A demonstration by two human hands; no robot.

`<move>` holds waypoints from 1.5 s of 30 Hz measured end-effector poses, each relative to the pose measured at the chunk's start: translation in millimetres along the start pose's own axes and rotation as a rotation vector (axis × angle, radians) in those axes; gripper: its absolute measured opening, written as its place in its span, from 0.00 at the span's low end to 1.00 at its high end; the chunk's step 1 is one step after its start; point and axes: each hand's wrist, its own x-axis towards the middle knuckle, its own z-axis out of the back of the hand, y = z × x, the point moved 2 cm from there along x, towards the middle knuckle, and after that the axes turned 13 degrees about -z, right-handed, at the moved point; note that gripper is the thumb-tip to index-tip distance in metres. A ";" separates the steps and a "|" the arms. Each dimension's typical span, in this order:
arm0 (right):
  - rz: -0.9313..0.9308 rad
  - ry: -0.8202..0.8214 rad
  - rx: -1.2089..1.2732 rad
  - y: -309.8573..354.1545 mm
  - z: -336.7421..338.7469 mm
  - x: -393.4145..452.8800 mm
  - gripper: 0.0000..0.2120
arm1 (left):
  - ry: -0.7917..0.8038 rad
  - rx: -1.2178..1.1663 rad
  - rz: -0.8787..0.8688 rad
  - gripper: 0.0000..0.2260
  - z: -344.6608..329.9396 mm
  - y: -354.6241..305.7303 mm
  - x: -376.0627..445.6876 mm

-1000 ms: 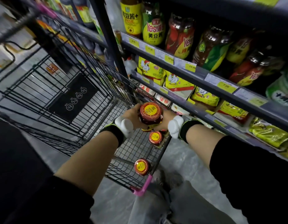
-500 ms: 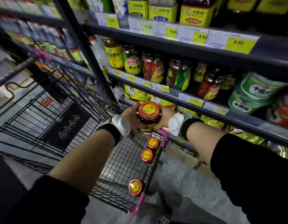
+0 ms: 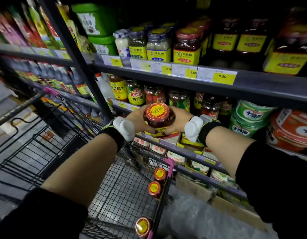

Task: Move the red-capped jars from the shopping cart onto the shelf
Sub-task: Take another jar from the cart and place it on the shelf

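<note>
Black sleeves frame the bottom edge, with bare forearms reaching forward over the wire-mesh shopping cart [image 3: 115, 195]. Three red-capped glass jars remain in the cart along its right wall: one nearest the camera [image 3: 143, 226] by the pink corner trim, and two [image 3: 154, 189] [image 3: 160, 174] touching each other further up. Compared with half a second ago, all three sit lower in view and the cart's far rim has dropped, since the camera has tilted upward.

Beyond the cart, the left hand [image 3: 140, 120] and right hand [image 3: 179, 120] clasp one red-capped jar with a yellow round label [image 3: 158, 116] between them, fingers wrapped around its glass sides, cap facing the camera. Each wrist carries a white device on a black strap. The held jar is now raised clear above the cart, level with the edge of the dark metal shelf [image 3: 252, 87] row of sauce jars, higher than before against the shelving.

Behind the hands stand yellow-labelled sauce bottles [image 3: 118, 89] and green round tubs [image 3: 249, 116]. The upper tier, with yellow price tags [image 3: 221, 76] and yellow-labelled jars [image 3: 186, 47], has come more fully into view.
</note>
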 end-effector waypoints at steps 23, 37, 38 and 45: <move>0.185 -0.432 0.037 41.1 126.3 -62.4 0.37 | -0.074 0.150 -0.355 0.40 78.8 -127.9 38.1; 0.136 -0.600 -0.004 27.1 193.1 -76.7 0.38 | -0.102 0.113 -0.543 0.35 74.0 -191.4 78.5; 0.125 -0.608 -0.012 24.8 196.0 -75.6 0.39 | -0.104 0.127 -0.552 0.35 71.4 -193.3 82.7; 0.077 -0.649 -0.013 8.0 209.0 -69.3 0.43 | -0.145 0.229 -0.598 0.36 58.8 -206.4 99.6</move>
